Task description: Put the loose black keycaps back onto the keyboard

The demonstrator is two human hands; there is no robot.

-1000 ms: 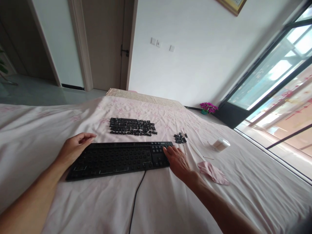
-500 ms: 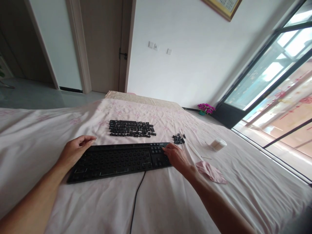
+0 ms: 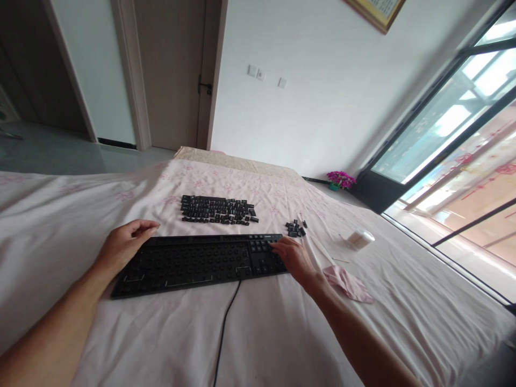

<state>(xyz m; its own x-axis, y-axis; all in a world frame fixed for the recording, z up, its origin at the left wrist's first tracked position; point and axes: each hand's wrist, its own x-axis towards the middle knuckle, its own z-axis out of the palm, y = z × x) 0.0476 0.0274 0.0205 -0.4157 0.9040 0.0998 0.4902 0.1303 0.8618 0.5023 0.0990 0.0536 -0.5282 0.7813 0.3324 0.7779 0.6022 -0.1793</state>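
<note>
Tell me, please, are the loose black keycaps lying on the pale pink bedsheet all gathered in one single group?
No, the large block of loose black keycaps lies behind the black keyboard, and a separate small cluster sits to its right.

The right hand (image 3: 293, 257) covers the right end of the keyboard (image 3: 193, 262), so whatever lies under its fingers (image 3: 278, 246) cannot be made out. Whether the left hand (image 3: 123, 244) presses the keyboard's left end or only rests beside it is unclear. The loose keys (image 3: 217, 209) beyond the fingers are too small to read, as is the little pile (image 3: 295, 229) just past the right fingertips. The cable (image 3: 226, 328) runs out at the bottom edge. The frame (image 3: 377, 12) on the wall is cut by the top edge.
</note>
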